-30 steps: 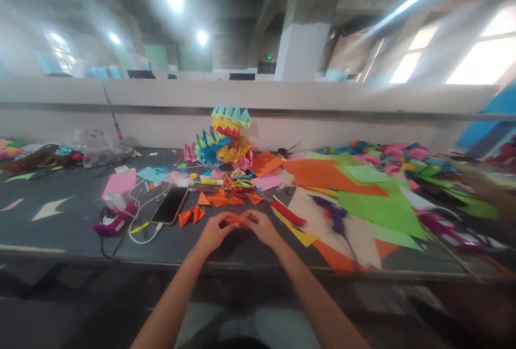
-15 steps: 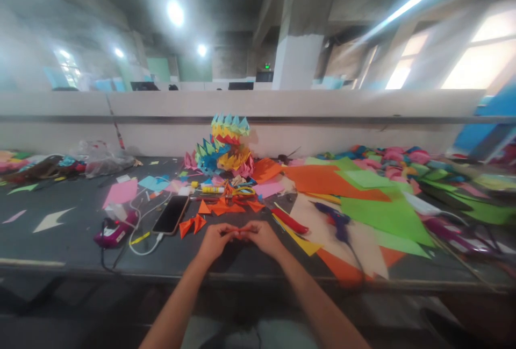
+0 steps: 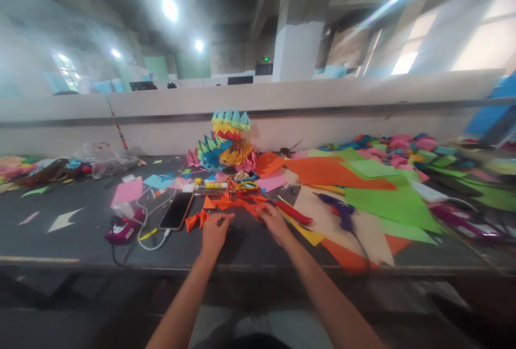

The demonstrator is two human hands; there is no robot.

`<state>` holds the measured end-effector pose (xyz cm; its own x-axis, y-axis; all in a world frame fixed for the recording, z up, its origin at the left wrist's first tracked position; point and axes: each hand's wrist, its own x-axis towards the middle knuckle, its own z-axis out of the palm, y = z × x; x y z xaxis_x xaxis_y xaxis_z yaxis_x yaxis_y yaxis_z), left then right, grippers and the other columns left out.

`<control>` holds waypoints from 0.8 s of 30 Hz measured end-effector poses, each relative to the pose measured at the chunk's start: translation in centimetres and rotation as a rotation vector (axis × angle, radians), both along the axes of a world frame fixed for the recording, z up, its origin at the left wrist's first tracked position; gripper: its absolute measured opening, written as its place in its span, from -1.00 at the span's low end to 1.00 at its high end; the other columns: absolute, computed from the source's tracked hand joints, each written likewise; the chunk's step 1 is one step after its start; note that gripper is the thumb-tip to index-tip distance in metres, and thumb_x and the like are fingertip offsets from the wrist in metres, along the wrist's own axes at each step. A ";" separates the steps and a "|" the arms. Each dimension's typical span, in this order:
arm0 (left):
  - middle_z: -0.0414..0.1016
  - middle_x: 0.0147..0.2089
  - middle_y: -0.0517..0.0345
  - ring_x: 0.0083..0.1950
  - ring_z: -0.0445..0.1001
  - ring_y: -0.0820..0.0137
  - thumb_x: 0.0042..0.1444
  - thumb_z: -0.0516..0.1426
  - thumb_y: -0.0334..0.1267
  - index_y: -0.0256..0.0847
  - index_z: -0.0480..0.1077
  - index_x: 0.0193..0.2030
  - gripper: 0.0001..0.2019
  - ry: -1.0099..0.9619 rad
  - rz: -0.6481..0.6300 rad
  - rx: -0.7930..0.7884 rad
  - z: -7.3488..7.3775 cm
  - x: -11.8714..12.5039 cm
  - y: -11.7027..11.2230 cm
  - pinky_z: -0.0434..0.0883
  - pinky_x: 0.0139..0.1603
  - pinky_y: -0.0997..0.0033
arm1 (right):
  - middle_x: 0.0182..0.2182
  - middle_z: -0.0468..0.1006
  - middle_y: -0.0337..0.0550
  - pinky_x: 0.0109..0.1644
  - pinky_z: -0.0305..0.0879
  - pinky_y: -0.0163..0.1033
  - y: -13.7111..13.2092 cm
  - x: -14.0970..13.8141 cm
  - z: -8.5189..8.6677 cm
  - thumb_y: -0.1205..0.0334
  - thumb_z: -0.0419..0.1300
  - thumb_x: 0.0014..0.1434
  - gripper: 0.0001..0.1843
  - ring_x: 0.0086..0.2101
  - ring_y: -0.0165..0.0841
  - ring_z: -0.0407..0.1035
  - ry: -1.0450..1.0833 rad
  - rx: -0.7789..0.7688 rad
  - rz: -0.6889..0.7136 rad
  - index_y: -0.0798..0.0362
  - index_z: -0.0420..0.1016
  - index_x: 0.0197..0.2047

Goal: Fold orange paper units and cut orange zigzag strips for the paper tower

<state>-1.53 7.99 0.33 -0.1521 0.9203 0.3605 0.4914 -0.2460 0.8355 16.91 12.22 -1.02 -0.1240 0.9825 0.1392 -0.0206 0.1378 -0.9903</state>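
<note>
My left hand (image 3: 215, 233) is over the dark table with its thumb and fingers apart, and I see nothing held in it. Just to its left lie small folded orange paper pieces (image 3: 195, 221). My right hand (image 3: 276, 224) reaches forward with loosely spread fingers. Its fingertips are at the right end of a row of orange paper triangles (image 3: 229, 202) and seem to touch the paper there. Behind the row stand a yellow glue stick (image 3: 216, 185) and yellow-handled scissors (image 3: 248, 185), partly covered by paper.
A multicoloured folded-paper model (image 3: 226, 147) stands at the back. Left are a phone (image 3: 176, 211) on a white cable and a purple power strip (image 3: 124, 226). To the right lie a red-handled tool (image 3: 295, 213), a glue gun (image 3: 341, 212) and green paper sheets (image 3: 387, 206).
My hands were together, pinching a small orange piece. Now they are apart, the right one farther forward at the orange triangles. The view has shifted slightly.
</note>
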 end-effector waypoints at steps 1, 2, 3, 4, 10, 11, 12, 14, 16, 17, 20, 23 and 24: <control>0.54 -0.30 0.08 -0.15 0.44 0.25 0.09 0.07 -0.09 -0.21 0.47 -0.41 -0.74 0.065 0.095 0.071 0.0 -0.1 -0.1 0.31 -0.01 0.20 | -0.52 0.43 -0.28 -0.39 0.25 -0.26 0.1 0.1 -0.1 -0.17 0.17 -0.06 -0.59 -0.52 -0.42 0.32 0.002 0.000 -0.015 0.02 0.32 -0.38; 0.53 -0.21 0.05 -0.07 0.41 0.21 0.12 0.05 -0.11 -0.20 0.46 -0.38 -0.75 0.140 0.187 0.126 0.0 -0.1 -0.2 0.24 0.08 0.11 | -0.53 0.42 -0.29 -0.40 0.25 -0.26 0.1 0.1 -0.2 -0.17 0.17 -0.06 -0.59 -0.52 -0.41 0.33 -0.002 0.000 -0.018 0.02 0.31 -0.37; 0.50 -0.12 0.02 0.02 0.36 0.18 0.13 0.04 -0.14 -0.20 0.46 -0.33 -0.77 0.216 0.265 0.152 0.0 -0.1 -0.2 0.15 0.14 0.02 | -0.54 0.42 -0.29 -0.40 0.25 -0.26 0.2 0.1 -0.2 -0.17 0.17 -0.07 -0.59 -0.52 -0.40 0.33 -0.010 0.001 -0.011 0.02 0.30 -0.36; 0.45 -0.03 -0.01 0.09 0.30 0.14 0.14 0.03 -0.17 -0.19 0.45 -0.29 -0.78 0.289 0.317 0.146 -0.1 0.0 -0.2 0.07 0.18 -0.06 | -0.56 0.40 -0.30 -0.41 0.24 -0.26 0.2 0.0 -0.3 -0.16 0.19 -0.08 -0.59 -0.52 -0.39 0.34 -0.021 0.002 0.000 0.02 0.30 -0.37; 0.23 0.18 -0.18 0.26 0.08 0.00 0.09 0.06 -0.21 -0.25 0.41 -0.14 -0.76 0.498 0.239 0.024 -1.0 0.3 0.1 0.16 0.14 -0.09 | -0.61 0.37 -0.34 -0.40 0.22 -0.26 0.0 -0.2 -0.4 -0.09 0.20 -0.07 -0.65 -0.55 -0.41 0.29 -0.085 0.012 0.065 0.02 0.29 -0.41; 0.25 0.17 -0.18 0.25 0.11 0.01 0.09 0.05 -0.22 -0.25 0.41 -0.16 -0.77 0.507 0.212 0.028 -1.1 0.3 0.2 0.18 0.14 -0.07 | -0.60 0.37 -0.33 -0.39 0.22 -0.26 0.0 -0.2 -0.4 -0.07 0.20 -0.06 -0.66 -0.54 -0.42 0.29 -0.091 0.017 0.071 0.02 0.30 -0.40; 0.28 0.14 -0.17 0.23 0.14 0.03 0.10 0.05 -0.23 -0.25 0.41 -0.17 -0.78 0.508 0.188 0.031 -1.1 0.3 0.2 0.19 0.14 -0.05 | -0.58 0.37 -0.33 -0.38 0.22 -0.26 -0.1 -0.1 -0.4 -0.06 0.19 -0.05 -0.68 -0.53 -0.42 0.29 -0.097 0.021 0.075 0.03 0.31 -0.39; 0.34 0.08 -0.15 0.17 0.22 0.07 0.10 0.04 -0.24 -0.26 0.41 -0.18 -0.78 0.489 0.140 0.040 -1.2 0.1 0.4 0.22 0.14 0.00 | -0.56 0.36 -0.32 -0.36 0.22 -0.26 -0.3 -0.1 -0.3 -0.04 0.18 -0.03 -0.69 -0.51 -0.42 0.28 -0.108 0.030 0.084 0.03 0.32 -0.37; 0.37 0.03 -0.12 0.14 0.26 0.12 0.10 0.03 -0.26 -0.26 0.41 -0.19 -0.80 0.447 0.098 0.056 -1.3 0.0 0.5 0.23 0.14 0.05 | -0.55 0.35 -0.32 -0.35 0.22 -0.26 -0.4 0.0 -0.2 -0.03 0.17 -0.01 -0.70 -0.50 -0.42 0.28 -0.118 0.039 0.093 0.04 0.32 -0.37; 0.37 0.02 -0.10 0.13 0.27 0.14 0.10 0.03 -0.27 -0.25 0.41 -0.20 -0.81 0.422 0.082 0.067 -1.4 0.0 0.5 0.23 0.15 0.06 | -0.54 0.35 -0.32 -0.34 0.21 -0.26 -0.4 0.0 -0.2 -0.02 0.17 -0.01 -0.71 -0.50 -0.42 0.28 -0.122 0.043 0.098 0.04 0.32 -0.37; 0.37 0.00 -0.05 0.12 0.29 0.20 0.08 0.05 -0.32 -0.23 0.40 -0.21 -0.84 0.349 0.048 0.093 -1.6 -0.3 0.7 0.22 0.17 0.09 | -0.53 0.35 -0.30 -0.33 0.21 -0.26 -0.5 0.0 -0.1 -0.02 0.16 0.01 -0.71 -0.48 -0.42 0.28 -0.133 0.055 0.111 0.05 0.32 -0.36; 0.37 -0.01 -0.04 0.10 0.31 0.23 0.06 0.05 -0.38 -0.22 0.40 -0.21 -0.84 0.274 0.018 0.097 -1.8 -0.5 0.9 0.26 0.14 0.12 | -0.53 0.36 -0.29 -0.33 0.21 -0.26 -0.4 0.0 -0.2 -0.02 0.15 0.02 -0.71 -0.48 -0.41 0.28 -0.141 0.062 0.115 0.06 0.32 -0.35; 0.38 -0.02 -0.04 0.09 0.32 0.24 0.06 0.04 -0.41 -0.23 0.40 -0.22 -0.83 0.249 0.010 0.100 -1.9 -0.6 1.0 0.28 0.13 0.14 | -0.53 0.36 -0.29 -0.33 0.21 -0.26 -0.4 0.0 -0.3 -0.02 0.15 0.02 -0.70 -0.48 -0.41 0.28 -0.142 0.064 0.114 0.05 0.32 -0.35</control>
